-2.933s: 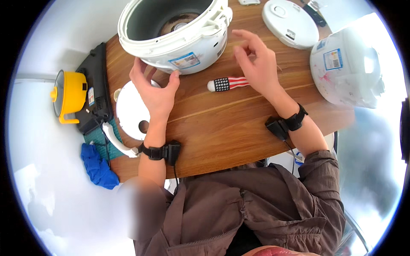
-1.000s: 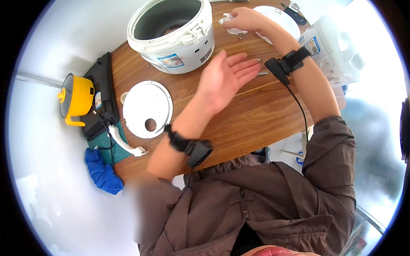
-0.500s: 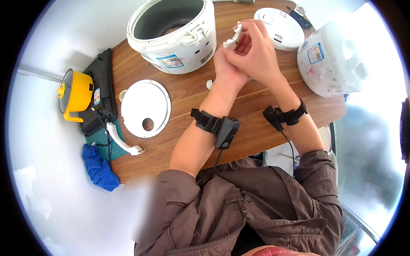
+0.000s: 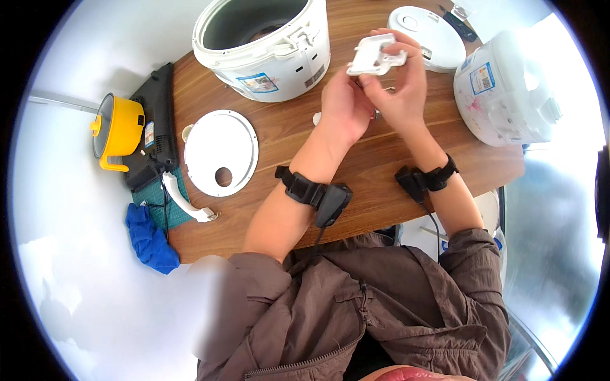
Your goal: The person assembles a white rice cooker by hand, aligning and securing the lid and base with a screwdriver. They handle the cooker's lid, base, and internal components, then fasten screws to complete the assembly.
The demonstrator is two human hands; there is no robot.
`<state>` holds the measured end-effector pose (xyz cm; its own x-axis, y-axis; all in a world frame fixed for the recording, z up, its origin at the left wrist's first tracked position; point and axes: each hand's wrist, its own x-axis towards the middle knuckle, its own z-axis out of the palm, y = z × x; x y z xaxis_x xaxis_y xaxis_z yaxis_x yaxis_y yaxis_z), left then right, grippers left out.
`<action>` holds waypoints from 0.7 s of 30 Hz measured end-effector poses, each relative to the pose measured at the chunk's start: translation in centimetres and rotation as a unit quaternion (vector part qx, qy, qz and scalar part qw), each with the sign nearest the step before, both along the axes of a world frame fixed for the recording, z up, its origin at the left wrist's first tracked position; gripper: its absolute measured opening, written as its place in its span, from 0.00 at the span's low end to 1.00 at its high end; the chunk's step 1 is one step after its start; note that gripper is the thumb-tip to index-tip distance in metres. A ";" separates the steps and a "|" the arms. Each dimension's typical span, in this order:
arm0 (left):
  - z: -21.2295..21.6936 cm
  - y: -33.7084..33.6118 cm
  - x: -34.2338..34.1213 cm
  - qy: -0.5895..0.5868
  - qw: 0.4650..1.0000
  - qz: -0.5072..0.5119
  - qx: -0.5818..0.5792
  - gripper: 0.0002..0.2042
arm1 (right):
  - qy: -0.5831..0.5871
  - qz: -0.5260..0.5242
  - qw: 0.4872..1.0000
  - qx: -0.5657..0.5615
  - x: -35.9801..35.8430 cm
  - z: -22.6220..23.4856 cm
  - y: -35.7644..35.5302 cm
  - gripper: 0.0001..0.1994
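A small white plastic part (image 4: pixel 370 58), open-framed with uneven edges, is raised above the table between my hands. My right hand (image 4: pixel 406 86) pinches it, with fingertips at its right side and the thumb beneath. Close against its lower left corner is my left hand (image 4: pixel 343 108), fingers curled and partly hidden behind the palm. Just beyond my hands on the left stands a white rice cooker body (image 4: pixel 267 82) without its lid, its grey inside showing. Under my wrists lies a small white piece (image 4: pixel 316 119), mostly covered by my left arm.
A round white plate with a hole (image 4: pixel 216 149) and a curved white handle (image 4: pixel 184 200) lie at left. Beyond them are a yellow pot (image 4: pixel 125 130), a black appliance (image 4: pixel 164 120) and a blue cloth (image 4: pixel 149 241). A white lid (image 4: pixel 438 41) and another rice cooker (image 4: pixel 495 108) are at right.
The white part has turned from edge-on to show its broad face, and has shifted slightly right and nearer. My right fingers have spread around its side. The view has moved a little.
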<state>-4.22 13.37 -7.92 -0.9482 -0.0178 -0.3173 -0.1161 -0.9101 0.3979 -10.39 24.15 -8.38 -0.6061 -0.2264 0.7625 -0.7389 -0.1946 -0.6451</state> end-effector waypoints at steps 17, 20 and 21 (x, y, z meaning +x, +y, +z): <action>11.3 -12.0 8.0 0.134 0.652 0.188 -0.722 0.10 | -0.022 -0.047 0.998 -0.026 3.8 -0.8 -5.3 0.29; 10.5 -13.9 6.3 0.159 0.322 0.294 -0.886 0.08 | 0.023 -0.112 0.993 0.034 4.4 -0.4 -5.9 0.30; 10.0 -14.8 5.7 0.182 0.260 0.298 -0.900 0.08 | 0.041 -0.132 0.989 0.052 4.5 -0.3 -6.0 0.31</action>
<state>1.50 -1.38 2.13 -0.5673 -0.0049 0.8235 0.1764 0.9760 0.1274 -5.86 18.11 -8.73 -0.5920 -0.1482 0.7922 -0.8055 0.0760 -0.5878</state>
